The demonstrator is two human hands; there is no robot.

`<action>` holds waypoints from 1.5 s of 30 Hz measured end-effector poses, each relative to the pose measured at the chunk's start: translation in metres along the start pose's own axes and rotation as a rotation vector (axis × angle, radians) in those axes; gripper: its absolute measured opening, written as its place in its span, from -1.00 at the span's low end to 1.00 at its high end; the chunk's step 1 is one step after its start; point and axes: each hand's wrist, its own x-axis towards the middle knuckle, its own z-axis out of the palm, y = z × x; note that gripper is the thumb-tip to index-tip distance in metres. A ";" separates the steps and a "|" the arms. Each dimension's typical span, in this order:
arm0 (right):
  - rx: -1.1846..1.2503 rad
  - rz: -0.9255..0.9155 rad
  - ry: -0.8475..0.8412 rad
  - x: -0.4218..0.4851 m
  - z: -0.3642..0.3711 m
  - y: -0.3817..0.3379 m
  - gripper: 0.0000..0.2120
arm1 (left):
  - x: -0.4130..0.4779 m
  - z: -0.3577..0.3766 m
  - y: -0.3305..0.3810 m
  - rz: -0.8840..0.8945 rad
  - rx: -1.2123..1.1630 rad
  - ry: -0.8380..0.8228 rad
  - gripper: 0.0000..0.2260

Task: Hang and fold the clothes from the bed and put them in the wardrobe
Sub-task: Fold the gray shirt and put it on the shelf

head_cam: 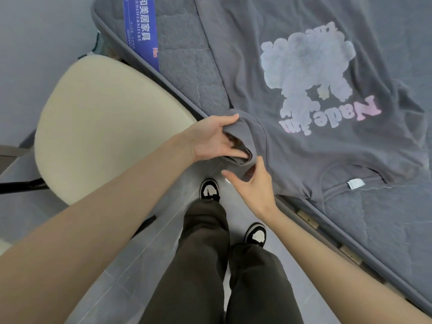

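Head view — T-shirt sleeve (244,136) in left hand (209,140)

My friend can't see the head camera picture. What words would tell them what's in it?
A person's left hand grips the sleeve of a grey T-shirt spread print-up on a grey mattress, while the right hand is open right beside the same sleeve. A cream chair stands next to the mattress.
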 end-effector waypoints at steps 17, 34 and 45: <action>0.121 0.062 -0.224 -0.004 -0.032 0.020 -0.67 | 0.000 -0.017 -0.025 0.402 0.371 0.723 -0.86; 0.410 0.663 0.482 0.072 -0.119 0.083 -0.68 | 0.106 0.015 0.019 0.356 1.166 0.448 -0.64; 0.628 0.521 0.590 0.044 -0.077 0.084 -0.81 | 0.141 -0.005 0.007 0.376 1.569 0.614 -0.77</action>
